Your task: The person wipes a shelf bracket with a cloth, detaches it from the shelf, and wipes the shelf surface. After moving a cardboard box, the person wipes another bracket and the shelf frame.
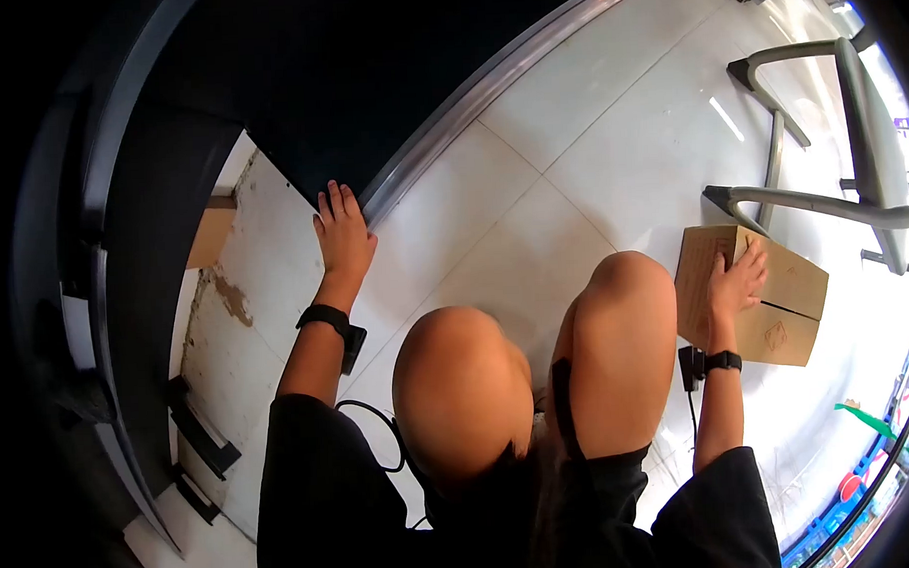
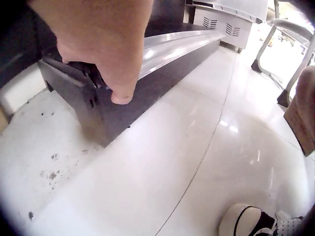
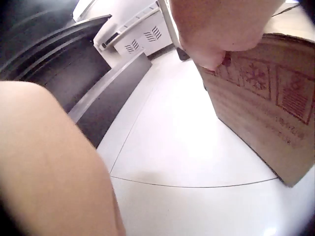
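In the head view my left hand (image 1: 344,234) rests on the end corner of a long, low black base (image 1: 314,139) with a silver trim strip. Its fingers lie extended over the dark top, and in the left wrist view the thumb comes down over the front edge. Off to the right, my right hand (image 1: 738,277) lies on top of a brown cardboard box (image 1: 791,307) with its top flaps folded together. The thumb reaches the box's printed side in the right wrist view, where the fingers are mostly hidden. Both wrists wear black bands.
A grey-legged chair (image 1: 772,198) stands just beyond the box. White floor tiles (image 1: 522,207) stretch between my hands, with my bent knees (image 1: 458,384) in front of me. Dark furniture panels (image 1: 170,164) rise at the left. A white vented cabinet (image 2: 224,27) stands far back.
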Tool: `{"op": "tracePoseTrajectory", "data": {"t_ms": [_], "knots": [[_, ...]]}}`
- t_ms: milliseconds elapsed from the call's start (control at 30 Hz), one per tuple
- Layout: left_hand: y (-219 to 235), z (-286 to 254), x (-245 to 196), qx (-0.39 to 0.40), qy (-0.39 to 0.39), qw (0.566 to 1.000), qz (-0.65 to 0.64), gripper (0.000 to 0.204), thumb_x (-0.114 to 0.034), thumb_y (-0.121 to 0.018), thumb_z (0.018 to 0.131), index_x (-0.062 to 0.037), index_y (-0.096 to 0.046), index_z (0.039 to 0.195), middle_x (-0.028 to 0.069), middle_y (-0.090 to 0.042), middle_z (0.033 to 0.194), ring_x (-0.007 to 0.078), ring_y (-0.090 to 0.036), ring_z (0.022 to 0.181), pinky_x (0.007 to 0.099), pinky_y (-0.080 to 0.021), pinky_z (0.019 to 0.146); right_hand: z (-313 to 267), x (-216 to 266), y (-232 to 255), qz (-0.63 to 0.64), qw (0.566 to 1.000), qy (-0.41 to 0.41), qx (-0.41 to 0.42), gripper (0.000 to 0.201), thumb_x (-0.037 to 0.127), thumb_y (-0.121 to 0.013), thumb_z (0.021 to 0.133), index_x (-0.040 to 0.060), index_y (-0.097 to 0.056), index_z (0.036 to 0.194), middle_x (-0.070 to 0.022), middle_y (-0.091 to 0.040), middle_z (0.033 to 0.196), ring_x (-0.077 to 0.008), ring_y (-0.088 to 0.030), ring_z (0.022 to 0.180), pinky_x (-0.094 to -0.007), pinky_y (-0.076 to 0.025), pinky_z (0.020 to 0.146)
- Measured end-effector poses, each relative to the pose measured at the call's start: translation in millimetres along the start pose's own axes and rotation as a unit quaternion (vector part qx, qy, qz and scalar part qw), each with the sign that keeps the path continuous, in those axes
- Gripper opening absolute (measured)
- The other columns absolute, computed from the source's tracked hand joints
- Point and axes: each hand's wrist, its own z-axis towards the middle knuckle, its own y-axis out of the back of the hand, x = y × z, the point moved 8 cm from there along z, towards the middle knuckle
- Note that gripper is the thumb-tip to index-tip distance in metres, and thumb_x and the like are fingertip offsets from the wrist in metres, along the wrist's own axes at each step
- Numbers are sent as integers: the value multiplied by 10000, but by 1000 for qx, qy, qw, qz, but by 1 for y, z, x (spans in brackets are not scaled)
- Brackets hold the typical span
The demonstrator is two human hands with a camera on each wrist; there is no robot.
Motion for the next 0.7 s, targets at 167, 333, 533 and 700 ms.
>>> {"op": "tracePoseTrajectory", "data": {"t_ms": [167, 333, 533, 700], "knots": [[-2, 3, 3, 7, 2, 1000, 11, 836, -207, -730, 653, 15, -288, 1327, 192, -247, 1414, 368, -277, 1287, 482, -317, 1010, 43, -19, -28, -29, 999, -36, 15, 750, 385, -603, 805, 219, -182, 1403, -85, -212, 1444, -378, -223, 1294, -696, -259, 901], [-2, 5, 1, 6, 6, 1000, 15, 835, -216, -727, 656, 13, -287, 1327, 191, -247, 1414, 362, -273, 1289, 479, -326, 1005, 49, -13, -17, -51, 995, -85, 11, 768, 425, -601, 796, 229, -176, 1405, -71, -233, 1433, -373, -230, 1292, -689, -276, 894], [-4, 3, 2, 6, 13, 1000, 12, 835, -218, -730, 659, 11, -283, 1325, 188, -242, 1412, 365, -265, 1288, 494, -334, 994, 48, -15, -12, -106, 993, -18, 57, 763, 391, -593, 787, 205, -184, 1405, -88, -243, 1434, -357, -265, 1283, -655, -298, 900], [-11, 4, 4, -5, 9, 1000, 2, 882, -230, -750, 647, 32, -259, 1331, 193, -234, 1414, 366, -267, 1282, 484, -346, 976, 32, -19, 0, 27, 993, 116, 18, 687, 373, -586, 774, 147, -317, 1364, -131, -336, 1391, -334, -321, 1263, -518, -298, 984]]}}
